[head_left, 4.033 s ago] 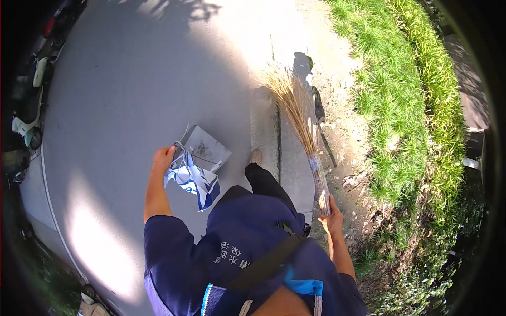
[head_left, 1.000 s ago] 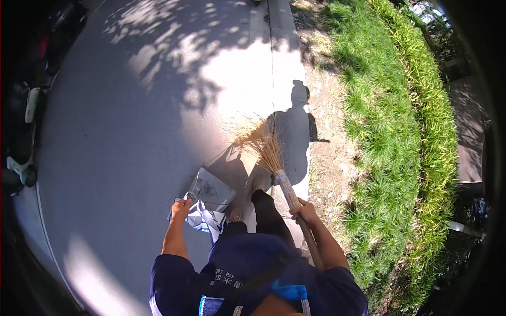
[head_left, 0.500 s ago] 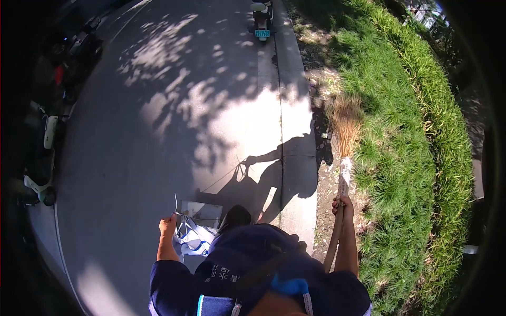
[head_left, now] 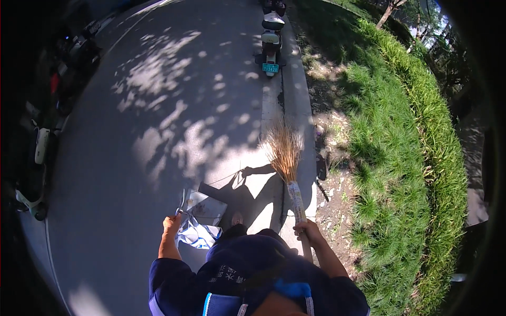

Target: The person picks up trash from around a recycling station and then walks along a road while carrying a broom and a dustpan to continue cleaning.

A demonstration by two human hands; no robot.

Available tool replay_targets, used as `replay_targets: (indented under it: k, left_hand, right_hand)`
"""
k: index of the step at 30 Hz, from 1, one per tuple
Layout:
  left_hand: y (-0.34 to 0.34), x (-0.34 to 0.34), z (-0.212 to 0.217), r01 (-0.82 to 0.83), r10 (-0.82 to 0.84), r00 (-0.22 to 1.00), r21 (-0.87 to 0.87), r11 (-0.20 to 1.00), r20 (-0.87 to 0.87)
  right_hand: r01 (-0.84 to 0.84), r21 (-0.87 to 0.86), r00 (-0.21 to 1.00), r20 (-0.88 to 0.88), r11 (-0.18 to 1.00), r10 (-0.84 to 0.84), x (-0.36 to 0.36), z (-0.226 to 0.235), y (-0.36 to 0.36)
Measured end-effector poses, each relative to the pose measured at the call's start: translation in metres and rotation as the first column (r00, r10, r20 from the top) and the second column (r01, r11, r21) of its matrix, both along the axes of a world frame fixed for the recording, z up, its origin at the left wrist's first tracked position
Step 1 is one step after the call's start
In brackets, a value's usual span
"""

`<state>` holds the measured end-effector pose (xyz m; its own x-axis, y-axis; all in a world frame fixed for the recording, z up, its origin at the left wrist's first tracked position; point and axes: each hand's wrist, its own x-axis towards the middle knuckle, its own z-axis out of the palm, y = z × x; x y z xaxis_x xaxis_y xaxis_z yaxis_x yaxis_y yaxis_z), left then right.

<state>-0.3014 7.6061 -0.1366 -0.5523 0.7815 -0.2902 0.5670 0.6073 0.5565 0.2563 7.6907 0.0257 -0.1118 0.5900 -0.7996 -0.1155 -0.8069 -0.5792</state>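
- Evidently, the right hand (head_left: 310, 233) grips the tan straw broom with a pale wrapped neck (head_left: 296, 197), probably there for control.
- Its long axis runs forward, bristles slightly left, over the grey concrete kerb (head_left: 296, 95).
- The left hand (head_left: 172, 224) clutches a crumpled blue-and-white bag (head_left: 199, 235) beside the grey boxy dustpan (head_left: 208, 203); whose handle it holds is unclear.

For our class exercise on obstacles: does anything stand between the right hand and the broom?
Nothing visible does: the right hand is closed directly around the broom, gripping it behind the bristles.
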Motion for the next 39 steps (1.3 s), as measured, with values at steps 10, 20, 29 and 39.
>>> replay_targets:
  k: [10, 20, 29, 39]
  left_hand:
    - [0.284, 0.001, 0.024, -0.06, 0.064, 0.99, -0.032, 0.998, 0.126]
    - [0.47, 0.001, 0.068, -0.046, 0.046, 0.999, 0.005, 0.999, 0.005]
    - [0.615, -0.045, 0.002, 0.08, -0.084, 0.996, -0.107, 0.991, -0.033]
    - [0.693, -0.018, -0.069, 0.063, -0.035, 0.994, -0.283, 0.957, 0.105]
  right_hand:
    - [0.132, 0.101, 0.991, 0.018, 0.986, -0.135, 0.01, 0.014, 0.224]
    - [-0.108, 0.209, 0.94, 0.339, 0.972, 0.031, 0.054, -0.013, 0.444]
    - [-0.199, 0.224, 0.847, 0.528, 0.954, 0.053, 0.039, 0.005, 0.517]
    - [-0.56, -0.123, 0.677, 0.503, 0.819, 0.538, 0.029, 0.012, 0.574]
